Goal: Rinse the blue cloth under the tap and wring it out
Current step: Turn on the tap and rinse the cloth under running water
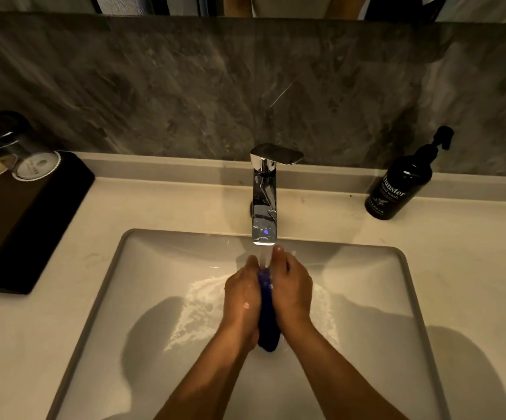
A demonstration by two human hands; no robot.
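The blue cloth (266, 313) is pressed between the left hand (242, 294) and right hand (292, 291), fingers clamped on it, over the sink (142, 298) under the running tap (264, 204).

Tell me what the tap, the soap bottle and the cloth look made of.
Tap: polished chrome-look metal, with mirror-like reflections.
Soap bottle: glossy black, plastic or glass; the sheen alone cannot settle which.
Blue cloth: soft fabric, bunched between the left hand and right hand; it looks wet.
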